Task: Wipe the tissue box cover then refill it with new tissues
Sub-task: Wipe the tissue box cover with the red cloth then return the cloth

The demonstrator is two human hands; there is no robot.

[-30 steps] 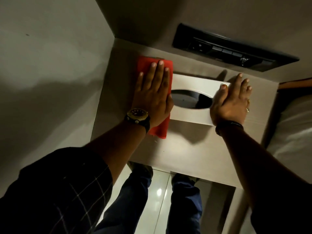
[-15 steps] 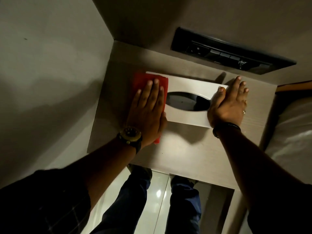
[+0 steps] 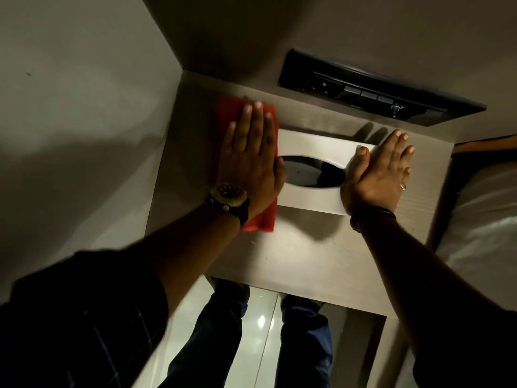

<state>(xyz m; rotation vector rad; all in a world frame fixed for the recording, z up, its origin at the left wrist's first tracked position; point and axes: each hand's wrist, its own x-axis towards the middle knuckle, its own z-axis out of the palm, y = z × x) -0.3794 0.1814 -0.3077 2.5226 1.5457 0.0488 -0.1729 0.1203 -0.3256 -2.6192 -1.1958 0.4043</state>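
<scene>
Flat-palmed, left hand (image 3: pixel 249 158) is pressing the red cloth (image 3: pixel 260 219) at centre frame, gripping nothing; right hand (image 3: pixel 377 175), open, is steadying the tissue box cover (image 3: pixel 310 147).

no readable text or labels anywhere, watch (image 3: pixel 228 195) dial markings too dim and blurred, perhaps numerals

There is just one view, from a camera on the person's head. It looks almost straight down and sits close above a small table (image 3: pixel 321 256) in mid frame. Two arms reach up from the bottom corners, with floor (image 3: pixel 263 331) at bottom middle.
</scene>
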